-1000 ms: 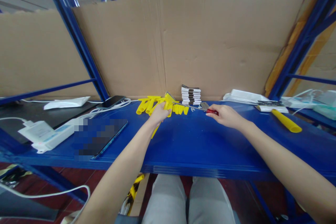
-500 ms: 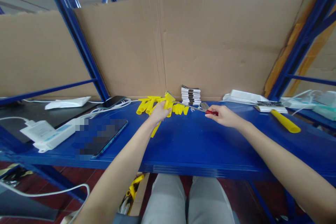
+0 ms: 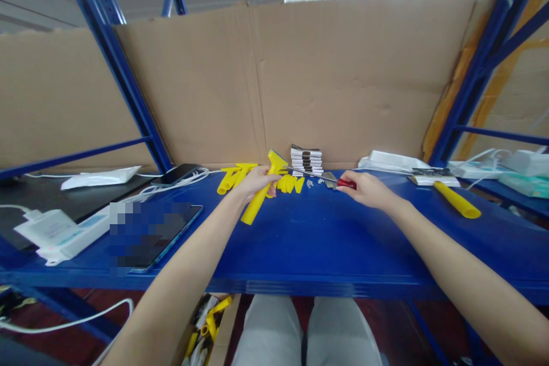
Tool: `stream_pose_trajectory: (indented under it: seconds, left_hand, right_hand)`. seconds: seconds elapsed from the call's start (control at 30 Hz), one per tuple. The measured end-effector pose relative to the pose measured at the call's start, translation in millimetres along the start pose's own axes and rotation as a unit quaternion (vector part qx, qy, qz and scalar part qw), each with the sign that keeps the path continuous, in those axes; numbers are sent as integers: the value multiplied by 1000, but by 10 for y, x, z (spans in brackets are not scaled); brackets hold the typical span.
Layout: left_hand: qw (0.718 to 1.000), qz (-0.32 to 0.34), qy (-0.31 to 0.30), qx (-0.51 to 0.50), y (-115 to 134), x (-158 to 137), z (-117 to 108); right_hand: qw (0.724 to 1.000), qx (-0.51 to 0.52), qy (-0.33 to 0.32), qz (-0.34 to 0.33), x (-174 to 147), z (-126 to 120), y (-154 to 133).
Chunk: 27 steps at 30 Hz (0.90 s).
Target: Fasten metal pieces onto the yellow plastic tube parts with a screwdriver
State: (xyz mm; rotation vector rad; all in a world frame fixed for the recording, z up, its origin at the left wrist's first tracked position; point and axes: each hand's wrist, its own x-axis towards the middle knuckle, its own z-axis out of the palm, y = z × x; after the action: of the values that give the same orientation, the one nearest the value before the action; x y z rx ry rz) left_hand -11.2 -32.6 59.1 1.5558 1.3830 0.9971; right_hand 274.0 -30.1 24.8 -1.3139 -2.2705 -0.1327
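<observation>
My left hand (image 3: 256,179) is closed around a yellow scraper (image 3: 254,210), its wide head pointing up and away and its tubular handle slanting down to the left. In my right hand (image 3: 369,190) is a screwdriver (image 3: 346,183) with a red handle. Its thin shaft runs left to the scraper's head; whether the tip touches is too small to tell. Behind my left hand lie several yellow scraper bodies (image 3: 230,178). Small yellow wedge-shaped pieces (image 3: 290,185) sit in a row beside the head. Tiny silvery bits (image 3: 309,183) and a flat grey piece (image 3: 329,179) lie by the screwdriver.
A stack of black-and-white packets (image 3: 306,161) stands against the cardboard wall (image 3: 351,80). On the left are a tablet (image 3: 171,237), a power strip (image 3: 81,240) and a phone (image 3: 175,174). A yellow tube (image 3: 457,200) lies at right. Below the shelf is a box of yellow parts (image 3: 223,329).
The scraper has tilted in my left hand, so its handle now shows clearly below the fingers. The screwdriver stays pointed at its head. The whole view has shifted slightly.
</observation>
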Motion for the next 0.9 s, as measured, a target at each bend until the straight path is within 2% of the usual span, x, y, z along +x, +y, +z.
stream_pose_trajectory:
  seconds: [0.13, 0.37, 0.5, 0.6, 0.73, 0.9]
  left_hand:
    - [999, 15, 29, -9, -49, 3, 16]
    - [999, 19, 39, -13, -92, -90, -18]
    - [999, 1, 15, -39, -105, -105, -47]
    - [999, 23, -4, -48, -158, -71, -48]
    - [998, 59, 11, -23, -230, -17, -22]
    - [997, 55, 41, 21, -211, -23, 16]
  right_hand:
    - [1000, -4, -8, 9, -10, -16, -63]
    - [1000, 21, -16, -4, -23, -32, -92]
    - [997, 68, -34, -15, -24, -27, -23]
    - [994, 98, -45, -24, -28, -21, 26]
    - [993, 103, -54, -26, -27, 1, 25]
    - [992, 107, -59, -23, -29, 30, -34]
